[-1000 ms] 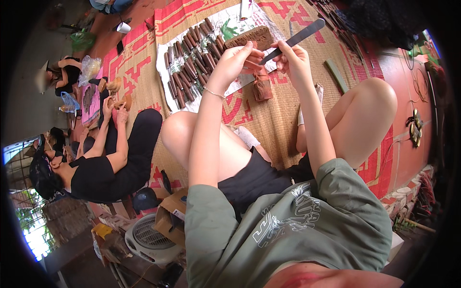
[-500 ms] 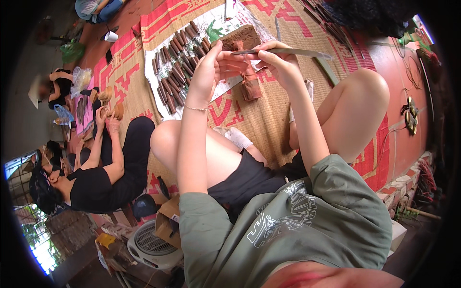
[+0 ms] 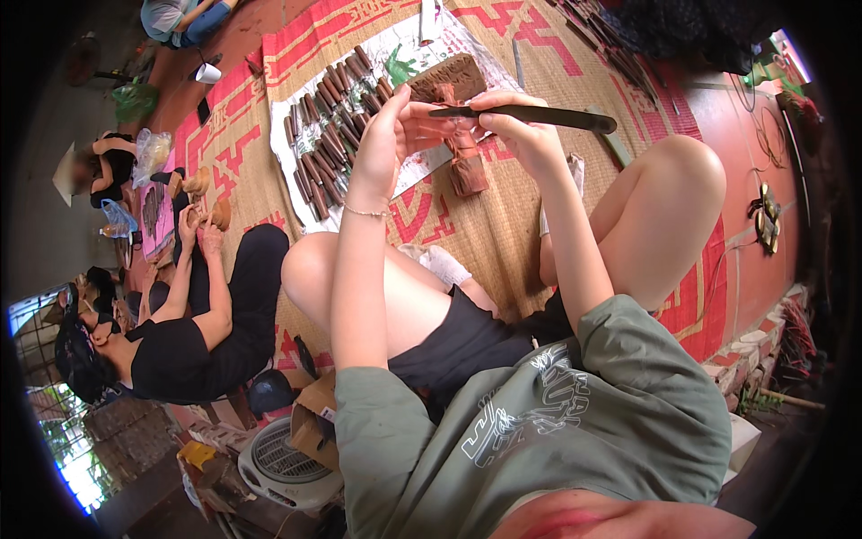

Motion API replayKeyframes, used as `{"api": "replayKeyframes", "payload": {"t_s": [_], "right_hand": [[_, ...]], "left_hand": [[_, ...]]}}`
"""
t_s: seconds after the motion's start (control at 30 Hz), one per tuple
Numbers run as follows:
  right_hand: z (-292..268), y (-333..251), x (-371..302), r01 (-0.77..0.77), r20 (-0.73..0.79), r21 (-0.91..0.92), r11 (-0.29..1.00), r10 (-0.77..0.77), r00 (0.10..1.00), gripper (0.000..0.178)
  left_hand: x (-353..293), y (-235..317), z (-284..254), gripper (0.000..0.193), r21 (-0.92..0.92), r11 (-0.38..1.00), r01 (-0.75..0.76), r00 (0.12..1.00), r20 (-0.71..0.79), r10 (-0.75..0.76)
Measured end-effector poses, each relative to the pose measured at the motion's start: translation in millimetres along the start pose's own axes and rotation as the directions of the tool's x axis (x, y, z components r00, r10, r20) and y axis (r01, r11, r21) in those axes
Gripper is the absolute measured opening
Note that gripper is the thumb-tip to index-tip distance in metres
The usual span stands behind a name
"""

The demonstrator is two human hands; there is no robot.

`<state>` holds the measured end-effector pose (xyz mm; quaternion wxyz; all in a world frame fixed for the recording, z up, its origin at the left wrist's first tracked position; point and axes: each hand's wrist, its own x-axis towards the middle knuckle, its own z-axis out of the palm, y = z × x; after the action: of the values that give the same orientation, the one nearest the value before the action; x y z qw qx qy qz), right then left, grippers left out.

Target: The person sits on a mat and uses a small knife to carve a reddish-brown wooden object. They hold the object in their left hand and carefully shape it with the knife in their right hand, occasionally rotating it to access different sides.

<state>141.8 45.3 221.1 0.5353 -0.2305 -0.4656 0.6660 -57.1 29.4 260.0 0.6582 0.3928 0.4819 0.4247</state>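
Writing first: pale outlined lettering runs across the chest of my grey-green shirt [image 3: 628, 395]; coloured print on the white sheet [image 3: 460, 40] is too small for me to make out, as are the marks along the brown block [image 3: 452, 78]. My right hand [image 3: 528, 136] pinches a flat, dark blade [image 3: 566, 117] between thumb and fingers, near its middle; rounded broad end out toward 3 o'clock, narrow end toward 9. My left hand [image 3: 386, 135], at 9 o'clock from the right, is loosely curved, thumb apart from fingers, narrow end just beside them; contact, cannot tell. Brown block at 10 o'clock from the right hand, reddish-brown stand [image 3: 467, 171] at 8, on the woven mat [image 3: 512, 225]. Many dark-brown handles [image 3: 331, 90] lie in rows on the sheet, 9 to 10 o'clock. Grey-green bar [image 3: 616, 150] near 4 o'clock, partly behind my wrist and knee. Co-worker [image 3: 180, 346] seated at 8 o'clock, both hands on a tan piece.
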Motion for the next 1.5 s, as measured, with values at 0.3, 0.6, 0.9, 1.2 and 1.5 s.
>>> {"api": "replayKeyframes", "payload": {"t_s": [0.3, 0.6, 0.9, 1.2, 1.5], "right_hand": [[2.8, -0.6, 3.5, 0.431, 0.21, -0.161, 0.888, -0.396, 0.894, 0.013], [7.2, -3.9, 6.0, 0.498, 0.273, -0.449, 0.742, -0.417, 0.867, 0.006], [5.0, 25.4, 3.5, 0.336, -0.023, -0.597, 0.728, -0.434, 0.901, 0.015], [-75.1, 147.5, -12.0, -0.078, -0.305, -0.641, 0.763, -0.161, 0.939, 0.017], [-81.8, 184.0, 6.9, -0.16, -0.199, -0.702, 0.694, 0.024, 0.98, 0.01]], "left_hand": [[-12.7, 8.7, 12.4, 0.023, -0.138, 0.984, -0.116, 0.985, 0.108, 0.132], [-4.3, -2.7, 15.3, 0.029, -0.247, 0.96, -0.135, 0.99, -0.063, 0.123], [29.8, -19.7, 7.5, 0.052, -0.118, 0.987, -0.112, 0.981, -0.171, 0.091], [96.8, -259.1, -4.3, 0.106, 0.518, 0.731, 0.445, 0.797, -0.601, -0.059], [91.5, -265.3, 31.0, 0.077, 0.564, 0.73, 0.386, 0.68, -0.709, 0.188]]}}
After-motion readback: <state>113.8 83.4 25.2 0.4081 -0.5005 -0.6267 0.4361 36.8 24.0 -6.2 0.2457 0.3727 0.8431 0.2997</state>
